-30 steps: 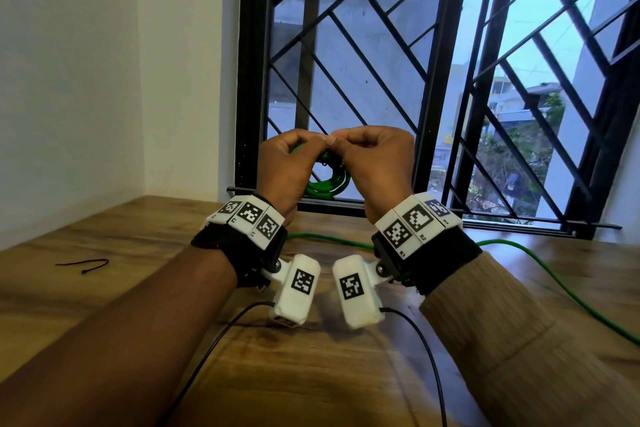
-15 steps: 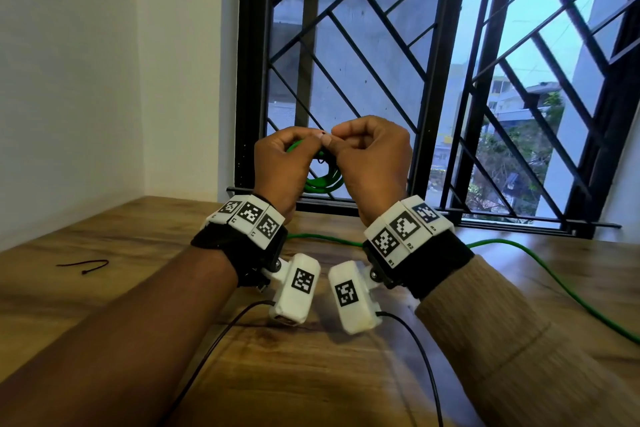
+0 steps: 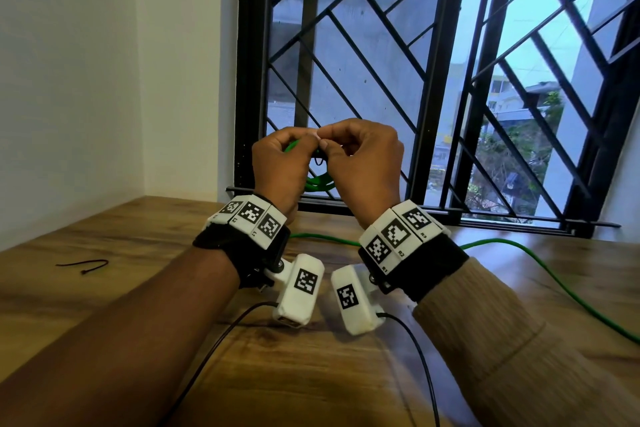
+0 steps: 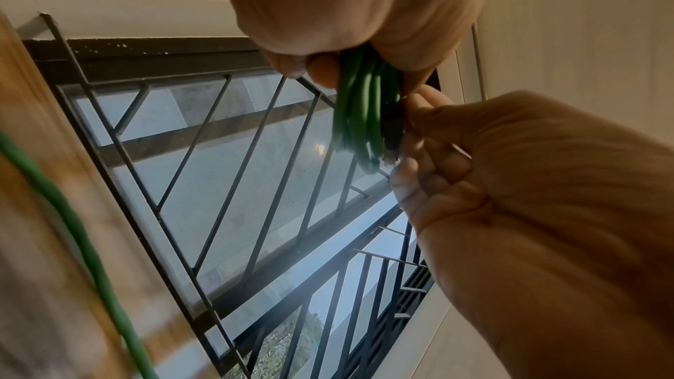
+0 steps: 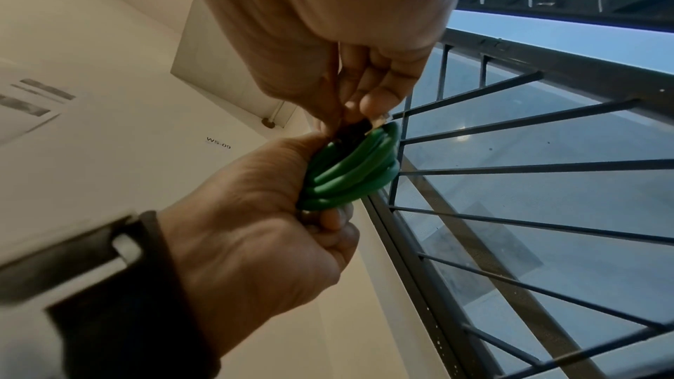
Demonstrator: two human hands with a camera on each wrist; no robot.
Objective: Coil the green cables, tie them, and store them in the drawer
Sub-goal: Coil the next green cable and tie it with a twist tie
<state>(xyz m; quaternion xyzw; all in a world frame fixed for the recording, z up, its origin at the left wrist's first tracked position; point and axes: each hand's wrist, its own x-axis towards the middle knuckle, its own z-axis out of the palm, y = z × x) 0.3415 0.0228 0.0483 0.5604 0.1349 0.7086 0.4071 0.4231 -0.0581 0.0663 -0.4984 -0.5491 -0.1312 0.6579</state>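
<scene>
Writing first: a small label on the wall (image 5: 109,126) reads "WS-09" (image 5: 218,143), seen from the right wrist view. Grey printed sheets (image 5: 34,97) hang further left on that wall, text too blurred to read. Wrist bands carry black-and-white square marker tiles (image 3: 394,234); tiny characters beside them, not legible with certainty.

Both hands raised above the wooden table (image 3: 104,288), in front of the barred window (image 3: 381,62), knuckles nearly meeting.

Left hand (image 3: 280,166): fingers curled round the coiled green cable (image 5: 350,175), several loops bunched in the fist. Bottom of the coil hangs free below the hands, clear of the table.

Right hand (image 3: 363,166): thumb and forefinger pinched together on a thin black tie (image 5: 355,130) at the top of the coil, just beside the left thumb. How far the tie goes round the bundle cannot be told.

A second green cable (image 3: 554,274) lies loose on the table, running from behind the wrists out to the right edge of view. A spare black tie (image 3: 83,265) lies on the table well to the left, apart from everything.

Room: table meets the wall on the left and the window sill (image 3: 485,218) at the back. Open tabletop between forearms and sill. Thin black leads (image 3: 214,350) from the wrist cameras trail toward the near edge
</scene>
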